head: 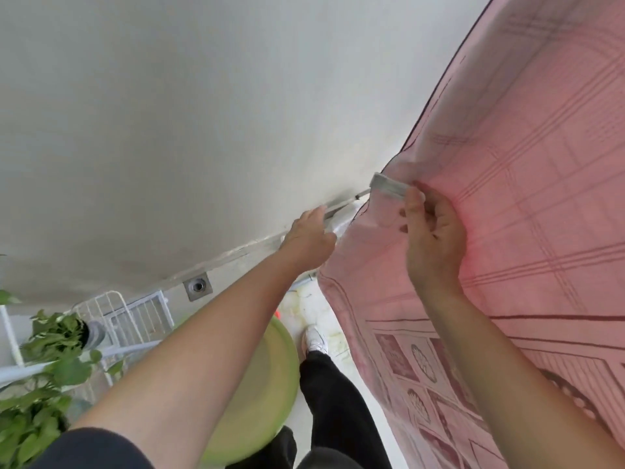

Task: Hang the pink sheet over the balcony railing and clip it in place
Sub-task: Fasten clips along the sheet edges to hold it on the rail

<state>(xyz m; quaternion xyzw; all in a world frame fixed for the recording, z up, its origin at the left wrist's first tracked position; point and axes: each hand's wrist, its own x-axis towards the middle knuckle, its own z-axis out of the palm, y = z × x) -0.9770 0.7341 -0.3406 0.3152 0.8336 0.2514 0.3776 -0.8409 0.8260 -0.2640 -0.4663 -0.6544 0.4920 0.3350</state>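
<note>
Over on the right of the head view, the pink sheet (507, 198) hangs in a broad drape. Its cloth is woven with paler check lines, a thin dark hem runs along the edge, and a border of floral squares sits lower down. At the top corner the cloth bunches, and the right hand (436, 245) pinches a pale grey clip (389, 188) there between thumb and forefinger, the other fingers curled. Just left of it, a thin grey bar (360, 195) pokes out from under the cloth against the white wall (169, 113). The left hand (309, 240) reaches to that bar right by the sheet's edge, fingers bent at it; whether they grip, I cannot tell. Down below, a green basin (260, 384) sits under the left forearm, with a white wire rack (135, 316), a leafy plant (47, 336) and a floor drain (198, 286) along the wall. A white shoe (315, 338) stands beside the sheet's hanging edge, and the sheet hides the floor to the right.
</note>
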